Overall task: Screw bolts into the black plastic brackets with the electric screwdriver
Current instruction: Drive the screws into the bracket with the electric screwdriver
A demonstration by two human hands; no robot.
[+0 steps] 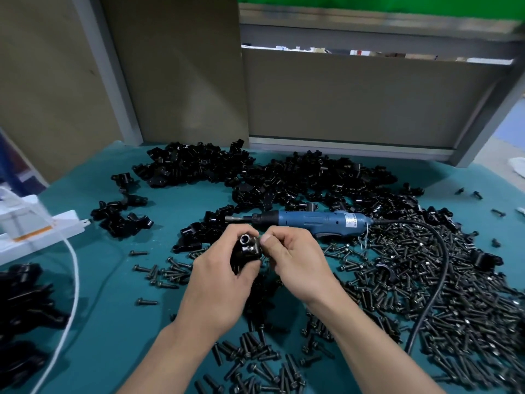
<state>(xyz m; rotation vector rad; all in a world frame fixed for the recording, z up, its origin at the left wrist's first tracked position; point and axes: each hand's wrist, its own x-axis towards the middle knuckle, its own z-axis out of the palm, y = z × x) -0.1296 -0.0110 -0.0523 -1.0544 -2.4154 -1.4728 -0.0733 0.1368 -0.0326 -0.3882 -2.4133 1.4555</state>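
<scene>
Left hand (218,268) grips 1 bracket (246,253) above the table (119,280); right hand (292,260) pinches its side, seemingly seating a bolt, itself hidden; next, likely, picking up the screwdriver (312,221) lying behind.

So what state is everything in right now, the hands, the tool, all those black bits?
Left hand, grips the bracket.
Bracket, held above the table, round hole facing up.
Right hand, fingers curled, thumb against the bracket; any bolt hidden.
Electric screwdriver, lying on the table, unheld.
Loose bolts, scattered on the table.
Spare brackets, heaped loose behind the screwdriver.
</scene>
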